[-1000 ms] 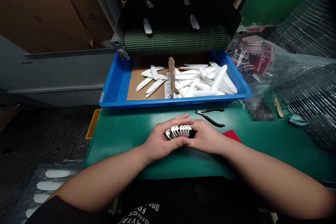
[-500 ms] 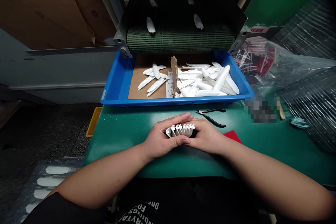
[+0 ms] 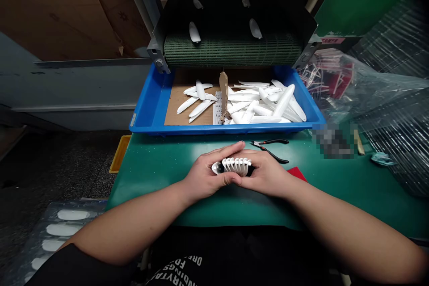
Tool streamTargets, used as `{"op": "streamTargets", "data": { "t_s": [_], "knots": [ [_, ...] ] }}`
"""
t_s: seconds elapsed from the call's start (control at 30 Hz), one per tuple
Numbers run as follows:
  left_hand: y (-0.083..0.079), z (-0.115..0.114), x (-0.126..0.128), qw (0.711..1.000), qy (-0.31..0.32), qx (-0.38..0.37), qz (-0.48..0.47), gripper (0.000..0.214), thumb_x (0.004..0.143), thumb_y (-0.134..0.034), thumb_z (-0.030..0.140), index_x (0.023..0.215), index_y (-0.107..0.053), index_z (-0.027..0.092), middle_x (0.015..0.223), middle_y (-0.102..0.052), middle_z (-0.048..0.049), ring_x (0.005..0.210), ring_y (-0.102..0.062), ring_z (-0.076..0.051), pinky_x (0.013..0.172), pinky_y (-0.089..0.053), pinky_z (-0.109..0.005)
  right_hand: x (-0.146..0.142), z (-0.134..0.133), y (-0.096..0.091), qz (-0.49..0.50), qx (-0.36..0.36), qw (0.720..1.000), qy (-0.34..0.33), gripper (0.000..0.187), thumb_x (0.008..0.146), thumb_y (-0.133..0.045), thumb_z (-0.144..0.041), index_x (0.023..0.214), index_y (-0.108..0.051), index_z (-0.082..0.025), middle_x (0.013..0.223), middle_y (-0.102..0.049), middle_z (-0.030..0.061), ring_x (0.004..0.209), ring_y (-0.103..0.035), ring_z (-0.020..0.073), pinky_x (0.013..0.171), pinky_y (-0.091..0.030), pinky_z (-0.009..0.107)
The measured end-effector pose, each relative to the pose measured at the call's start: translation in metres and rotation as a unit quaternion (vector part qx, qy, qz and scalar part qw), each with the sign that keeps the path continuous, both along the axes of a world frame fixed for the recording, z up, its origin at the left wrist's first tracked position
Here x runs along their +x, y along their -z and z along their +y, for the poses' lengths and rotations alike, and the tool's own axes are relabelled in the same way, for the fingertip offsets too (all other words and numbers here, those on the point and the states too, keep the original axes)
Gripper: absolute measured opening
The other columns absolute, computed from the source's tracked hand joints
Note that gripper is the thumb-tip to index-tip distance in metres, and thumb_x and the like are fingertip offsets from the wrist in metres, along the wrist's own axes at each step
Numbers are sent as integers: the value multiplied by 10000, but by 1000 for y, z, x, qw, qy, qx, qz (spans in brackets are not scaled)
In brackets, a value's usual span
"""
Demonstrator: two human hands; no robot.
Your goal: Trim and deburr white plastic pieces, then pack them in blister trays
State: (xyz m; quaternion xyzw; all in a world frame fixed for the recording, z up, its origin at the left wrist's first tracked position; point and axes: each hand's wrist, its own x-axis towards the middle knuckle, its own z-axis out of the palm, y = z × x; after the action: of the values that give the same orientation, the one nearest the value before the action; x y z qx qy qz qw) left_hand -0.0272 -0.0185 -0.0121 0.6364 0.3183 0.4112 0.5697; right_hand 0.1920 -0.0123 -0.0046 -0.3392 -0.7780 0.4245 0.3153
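Observation:
A row of several nested white curved plastic pieces point(image 3: 237, 166) is held between my two hands, ends facing me. My left hand point(image 3: 203, 174) curls round the left side, thumb in front and fingers behind. At this end one white piece point(image 3: 215, 168) stands apart from the others, with a dark gap between. My right hand point(image 3: 271, 173) closes round the right side of the row; its fingertips are partly hidden behind the left hand. Black-handled side cutters point(image 3: 275, 157) lie with jaws apart on the green table point(image 3: 234, 210), just beyond my right hand.
Behind my hands stands a blue tray point(image 3: 214, 130) of loose white pieces, split by a cardboard divider point(image 3: 223, 94). A green conveyor belt point(image 3: 231, 51) carrying more pieces ends above it. A red piece point(image 3: 296, 173) and a clear plastic bag point(image 3: 355, 76) are at right.
The leftmost piece has come apart from the others, and the rest of the row has shifted slightly right between my hands. The hands stay almost in place.

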Motion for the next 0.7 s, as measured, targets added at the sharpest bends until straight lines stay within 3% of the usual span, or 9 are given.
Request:
{"op": "streamTargets", "data": {
  "t_s": [0.2,0.37,0.53,0.7],
  "knots": [
    [-5,0,2,999,17,-23,15,765,800,-916,572,1475,-684,297,1493,-693,-94,1391,-647,-344,1224,-480,-429,0,0,3,-19,-11,1000,-19,353,931,-815,-469,1168,-772,-212,1141,-809,81,998,-759,253,820,-553,337],
    [-8,1,5,999,26,-28,2,667,795,-954,461,1405,-743,291,1504,-679,-85,1480,-572,-354,1311,-392,-491,-1,0,10,-24,-36,999,-16,343,919,-814,-476,1115,-783,-197,1089,-821,83,972,-766,269,809,-560,356],
    [-10,0,7,999,33,2,21,555,839,-920,327,1371,-767,292,1447,-719,-86,1499,-554,-336,1305,-408,-513,0,-1,13,-56,-40,997,-18,191,889,-768,-275,1058,-787,-189,1096,-821,96,1009,-773,289,835,-581,372],
    [-12,0,9,996,24,56,61,432,879,-880,327,1302,-805,291,1358,-769,-107,1502,-550,-347,1322,-349,-562,-4,0,7,-50,-83,993,-63,301,888,-689,-201,1177,-775,-201,1206,-794,104,1085,-759,289,900,-604,399]
  ]
}}
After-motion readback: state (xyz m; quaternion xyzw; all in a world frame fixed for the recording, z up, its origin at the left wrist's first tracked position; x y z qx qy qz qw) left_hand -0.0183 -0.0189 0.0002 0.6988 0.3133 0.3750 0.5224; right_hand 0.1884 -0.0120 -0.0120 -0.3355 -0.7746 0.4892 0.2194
